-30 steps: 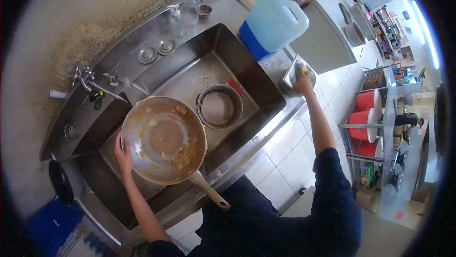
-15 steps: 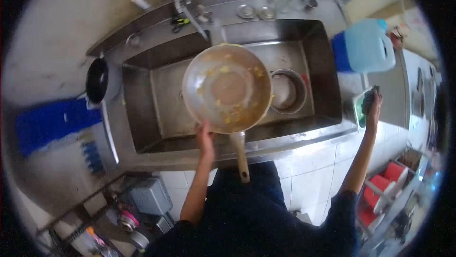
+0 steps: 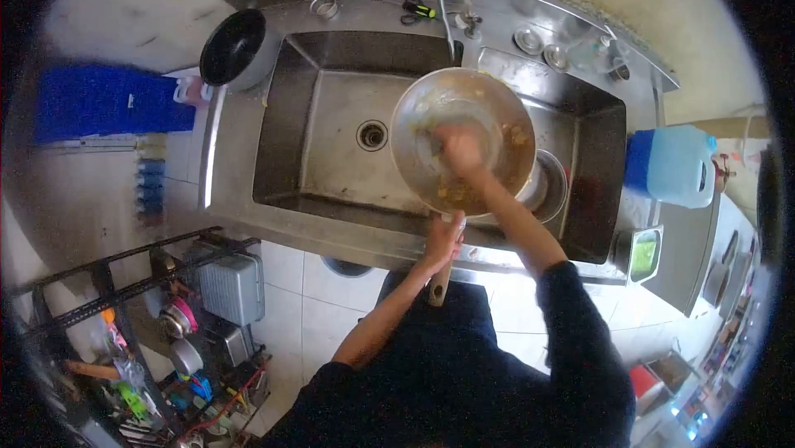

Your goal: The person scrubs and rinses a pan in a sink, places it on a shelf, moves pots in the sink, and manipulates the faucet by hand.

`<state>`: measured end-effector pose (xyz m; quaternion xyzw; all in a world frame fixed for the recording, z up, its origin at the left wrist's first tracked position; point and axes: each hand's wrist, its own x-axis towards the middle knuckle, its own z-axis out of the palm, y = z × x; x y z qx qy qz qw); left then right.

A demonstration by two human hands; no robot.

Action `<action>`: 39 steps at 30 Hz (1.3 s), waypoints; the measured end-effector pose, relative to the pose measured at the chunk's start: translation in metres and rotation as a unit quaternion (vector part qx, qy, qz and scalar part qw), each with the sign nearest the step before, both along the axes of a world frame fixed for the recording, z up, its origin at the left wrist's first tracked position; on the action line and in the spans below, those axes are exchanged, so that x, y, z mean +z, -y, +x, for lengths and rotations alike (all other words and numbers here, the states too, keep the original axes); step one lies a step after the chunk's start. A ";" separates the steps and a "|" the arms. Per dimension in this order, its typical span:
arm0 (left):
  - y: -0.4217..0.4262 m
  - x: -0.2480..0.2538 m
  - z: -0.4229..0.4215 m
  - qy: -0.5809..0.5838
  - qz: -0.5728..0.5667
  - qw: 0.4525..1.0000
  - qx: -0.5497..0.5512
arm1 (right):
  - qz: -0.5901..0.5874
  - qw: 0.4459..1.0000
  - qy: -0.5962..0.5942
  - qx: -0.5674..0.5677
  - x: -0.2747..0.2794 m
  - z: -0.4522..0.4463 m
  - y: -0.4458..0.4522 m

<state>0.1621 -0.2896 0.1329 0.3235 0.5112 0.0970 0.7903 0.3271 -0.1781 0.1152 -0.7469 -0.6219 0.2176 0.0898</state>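
A round metal frying pan with yellow-brown food residue is held over the sink, its pale handle toward me. My left hand is wrapped round the handle close to the pan. Inside the pan my right hand presses on its base, blurred by motion. A dark scouring pad shows only as a smear under its fingers. Partly behind the pan, a round metal pot stands in the sink.
The steel sink has a drain at left and a faucet behind. A black pan leans at the left. On the right are a blue jug and a small tub with green contents. A rack holds cookware at lower left.
My right hand has moved from the green tub, with the dark pad, into the pan. My left hand has shifted from the rim to the handle. The view has turned.
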 end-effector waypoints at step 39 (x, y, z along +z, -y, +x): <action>-0.004 -0.003 -0.068 0.037 -0.081 0.994 -0.062 | -0.139 0.965 -0.074 0.211 -0.007 -0.019 0.078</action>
